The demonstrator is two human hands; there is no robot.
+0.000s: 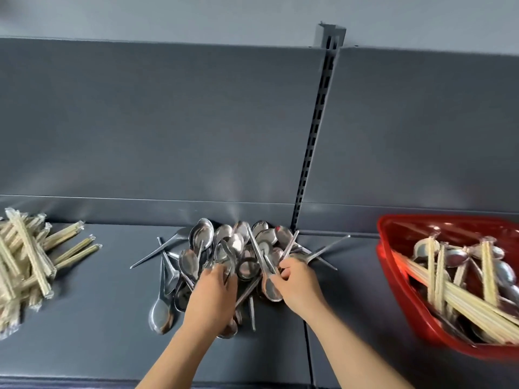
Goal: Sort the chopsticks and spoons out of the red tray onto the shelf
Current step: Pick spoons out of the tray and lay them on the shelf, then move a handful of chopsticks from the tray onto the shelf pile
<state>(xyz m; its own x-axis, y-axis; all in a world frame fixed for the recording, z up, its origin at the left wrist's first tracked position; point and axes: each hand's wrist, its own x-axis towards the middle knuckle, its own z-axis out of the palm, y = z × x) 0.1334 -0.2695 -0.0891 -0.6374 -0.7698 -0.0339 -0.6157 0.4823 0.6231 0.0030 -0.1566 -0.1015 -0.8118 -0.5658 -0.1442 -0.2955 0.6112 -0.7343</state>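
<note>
A heap of steel spoons point(224, 248) lies mid-shelf against the back panel. My left hand point(213, 293) rests on the heap's front, fingers curled around spoon handles. Just to its right, my right hand point(299, 284) grips several spoons point(271, 284), their bowls pointing down-left and handles fanning up. A pile of wrapped chopsticks point(25, 262) sits at the shelf's left. The red tray point(393, 265) stands at the right, holding more chopsticks point(460, 296) and spoons point(455, 258) mixed together.
The grey shelf point(98, 318) has a tall grey back panel point(168, 122) with a slotted upright post point(316, 130). A seam between two shelf boards runs forward below the post. The shelf's front edge is near the bottom of the view.
</note>
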